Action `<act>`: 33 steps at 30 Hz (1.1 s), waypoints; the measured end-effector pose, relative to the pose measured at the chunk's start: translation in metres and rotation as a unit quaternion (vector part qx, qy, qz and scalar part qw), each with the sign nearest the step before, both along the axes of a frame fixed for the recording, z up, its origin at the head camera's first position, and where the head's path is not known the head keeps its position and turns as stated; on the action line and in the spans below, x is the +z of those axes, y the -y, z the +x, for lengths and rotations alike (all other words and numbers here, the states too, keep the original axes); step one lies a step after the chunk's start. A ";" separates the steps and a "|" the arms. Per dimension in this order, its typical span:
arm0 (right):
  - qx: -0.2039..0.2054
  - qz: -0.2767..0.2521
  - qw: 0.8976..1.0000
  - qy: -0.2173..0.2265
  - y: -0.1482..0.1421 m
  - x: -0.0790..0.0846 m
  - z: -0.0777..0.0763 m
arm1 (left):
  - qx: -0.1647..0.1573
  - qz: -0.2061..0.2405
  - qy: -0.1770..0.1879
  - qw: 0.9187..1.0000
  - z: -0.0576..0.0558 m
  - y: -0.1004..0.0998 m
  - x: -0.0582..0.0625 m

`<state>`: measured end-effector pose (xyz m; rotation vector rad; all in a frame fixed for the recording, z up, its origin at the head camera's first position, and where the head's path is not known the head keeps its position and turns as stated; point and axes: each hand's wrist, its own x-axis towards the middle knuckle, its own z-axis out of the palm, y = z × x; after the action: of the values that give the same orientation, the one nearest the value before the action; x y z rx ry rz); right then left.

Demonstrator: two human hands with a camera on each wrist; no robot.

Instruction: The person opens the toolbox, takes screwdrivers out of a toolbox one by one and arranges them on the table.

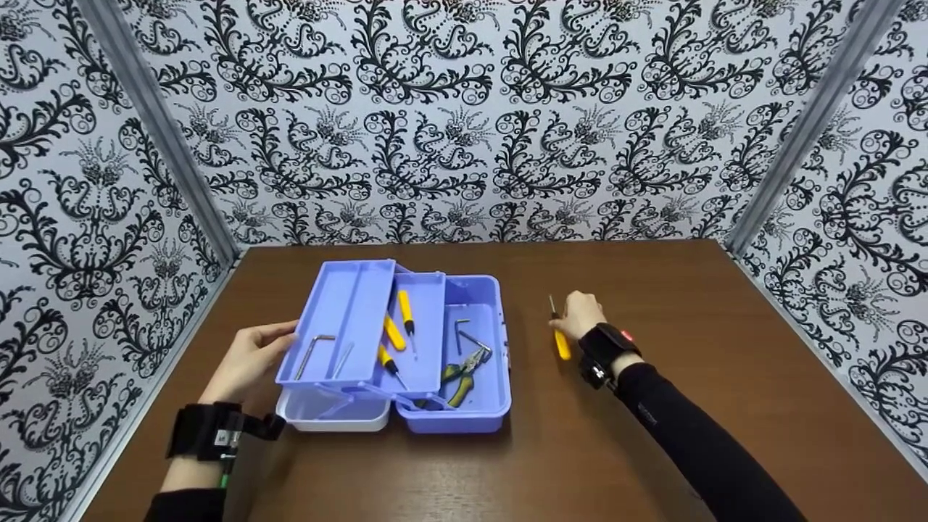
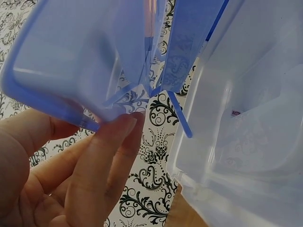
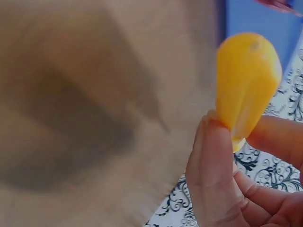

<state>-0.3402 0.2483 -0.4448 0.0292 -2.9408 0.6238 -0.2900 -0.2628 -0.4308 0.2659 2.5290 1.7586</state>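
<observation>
In the head view, my right hand [image 1: 582, 315] pinches a screwdriver [image 1: 562, 346] with a yellow handle, above the table right of a lilac toolbox [image 1: 499, 348]. Its shaft points away from me. The right wrist view shows the yellow handle [image 3: 246, 80] between thumb and fingers. At the toolbox's left side, my left hand [image 1: 250, 361] holds the edge of the raised upper tray [image 1: 359, 297]. Hex keys, one being an L-shaped hex key [image 1: 306, 357], lie in that tray. Yellow-and-black screwdrivers [image 1: 404, 308] rest in the lower tray [image 1: 429, 304].
Pliers [image 1: 462, 391] with green-yellow handles and hex keys [image 1: 457, 337] lie in the toolbox's deep bottom. A whitish lid [image 1: 333, 424] is folded out under the trays at left. The brown table [image 1: 616, 449] meets patterned walls [image 1: 464, 130] at the back and sides.
</observation>
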 end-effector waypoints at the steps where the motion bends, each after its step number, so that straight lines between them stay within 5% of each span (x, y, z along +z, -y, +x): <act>1: 0.000 0.004 1.000 0.007 0.000 -0.002 0.000 | 0.002 -0.002 -0.001 1.000 0.000 0.000 0.000; 16: -0.013 0.034 0.996 0.085 -0.002 -0.021 -0.002 | -0.004 0.011 0.006 1.000 -0.003 0.001 -0.001; 33: -0.009 0.023 0.997 0.068 0.003 -0.027 0.000 | 0.000 0.005 0.015 1.000 0.000 0.001 -0.002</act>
<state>-0.3402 0.2452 -0.4720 -0.0354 -3.0834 0.5785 -0.2899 -0.2639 -0.4328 0.2373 2.5004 1.7621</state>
